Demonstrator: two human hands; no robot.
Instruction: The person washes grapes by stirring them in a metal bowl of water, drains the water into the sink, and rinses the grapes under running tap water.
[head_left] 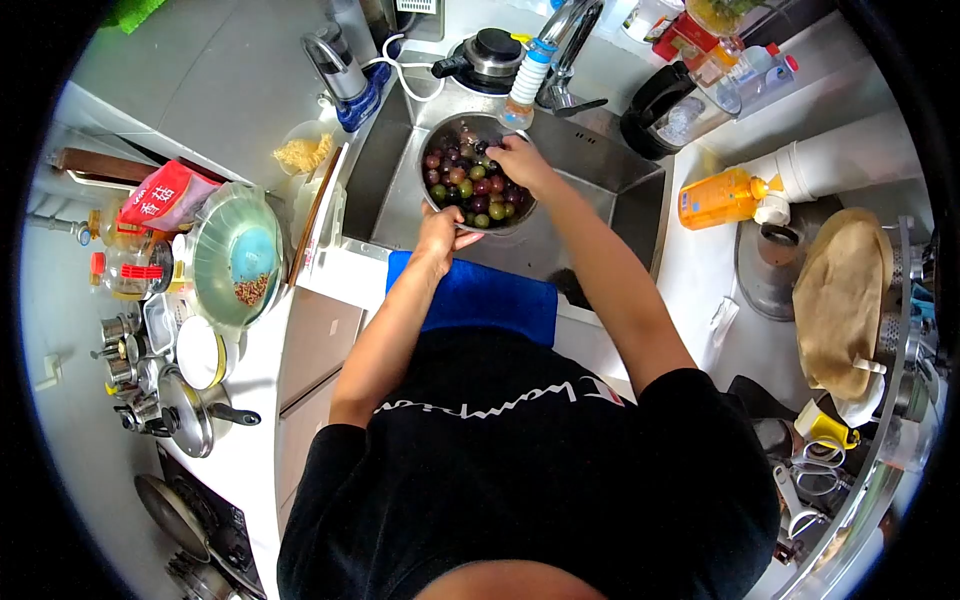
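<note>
A round metal bowl (438, 132) of grapes (468, 180), in green, red and dark purple, is held over the sink, under the faucet. My left hand (440, 236) grips the near-left side of its rim, with the thumb on top and fingers below. At the bowl's right side, my right hand (518, 163) reaches in among the grapes. Its fingers are curled and closed against them; exactly which grapes they hold is partly hidden. The faucet (530, 80) ends in a white and blue flexible spout just above the bowl's far rim.
The steel sink (390, 215) surrounds the bowl, and a blue cloth (490, 302) hangs over its front edge. Left stands a green translucent basin (215, 285) and a lidded pan (187, 415). Right are an orange bottle (715, 198), a glass-bodied jug (685, 115) and a dish rack (905, 300).
</note>
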